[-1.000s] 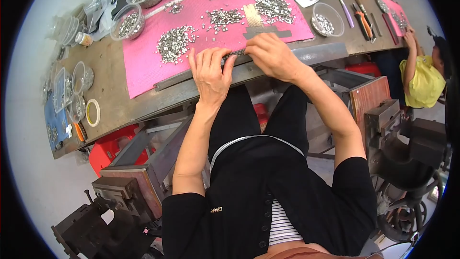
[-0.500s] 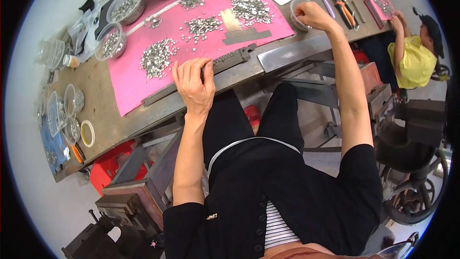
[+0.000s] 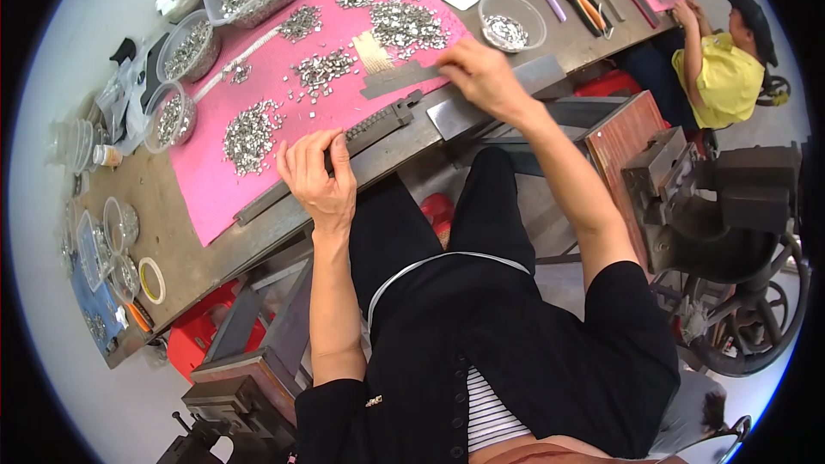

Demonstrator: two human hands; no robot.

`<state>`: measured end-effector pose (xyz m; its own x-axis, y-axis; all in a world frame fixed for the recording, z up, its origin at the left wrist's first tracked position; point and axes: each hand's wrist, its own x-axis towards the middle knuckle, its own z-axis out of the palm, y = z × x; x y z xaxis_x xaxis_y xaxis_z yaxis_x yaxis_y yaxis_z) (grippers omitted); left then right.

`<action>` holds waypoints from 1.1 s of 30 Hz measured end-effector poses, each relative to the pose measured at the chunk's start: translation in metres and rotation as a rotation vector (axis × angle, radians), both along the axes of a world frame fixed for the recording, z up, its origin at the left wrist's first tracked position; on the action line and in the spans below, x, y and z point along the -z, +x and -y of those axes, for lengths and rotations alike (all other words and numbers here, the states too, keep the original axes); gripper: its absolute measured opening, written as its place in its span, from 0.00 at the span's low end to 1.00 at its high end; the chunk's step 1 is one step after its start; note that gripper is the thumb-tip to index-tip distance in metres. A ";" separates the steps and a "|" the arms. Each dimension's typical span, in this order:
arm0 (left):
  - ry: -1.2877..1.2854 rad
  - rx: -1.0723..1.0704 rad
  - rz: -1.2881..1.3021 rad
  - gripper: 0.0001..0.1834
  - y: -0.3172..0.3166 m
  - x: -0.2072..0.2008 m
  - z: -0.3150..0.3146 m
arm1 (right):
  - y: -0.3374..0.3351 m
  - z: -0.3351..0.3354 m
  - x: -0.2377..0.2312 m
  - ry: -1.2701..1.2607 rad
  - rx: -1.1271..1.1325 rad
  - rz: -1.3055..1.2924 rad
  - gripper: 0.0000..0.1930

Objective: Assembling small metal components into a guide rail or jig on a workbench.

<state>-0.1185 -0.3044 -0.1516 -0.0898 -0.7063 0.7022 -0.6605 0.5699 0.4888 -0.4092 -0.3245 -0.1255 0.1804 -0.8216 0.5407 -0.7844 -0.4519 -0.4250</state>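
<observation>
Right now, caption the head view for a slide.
Left grip on a dark bar, right grip clear of it, pink mat bearing piles of small metal pieces.

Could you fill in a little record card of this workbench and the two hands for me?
Left hand: curled over a long dark notched metal bar
Right hand: near a flat dark-grey strip; whether it holds anything is unclear
Mat: pink, textured, rectangular, bearing heaps of small silvery metal pieces
Beside it: round clear plastic tub; orange-and-black pliers
Nearby: person in yellow top
</observation>
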 end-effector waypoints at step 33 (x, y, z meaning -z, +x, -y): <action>0.005 0.005 -0.006 0.04 0.003 0.002 -0.003 | -0.005 0.003 -0.001 0.028 -0.079 -0.174 0.05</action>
<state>-0.1152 -0.3018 -0.1536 -0.0887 -0.7096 0.6990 -0.6550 0.5703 0.4958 -0.4138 -0.3275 -0.1248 0.3342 -0.8152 0.4731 -0.8094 -0.5054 -0.2990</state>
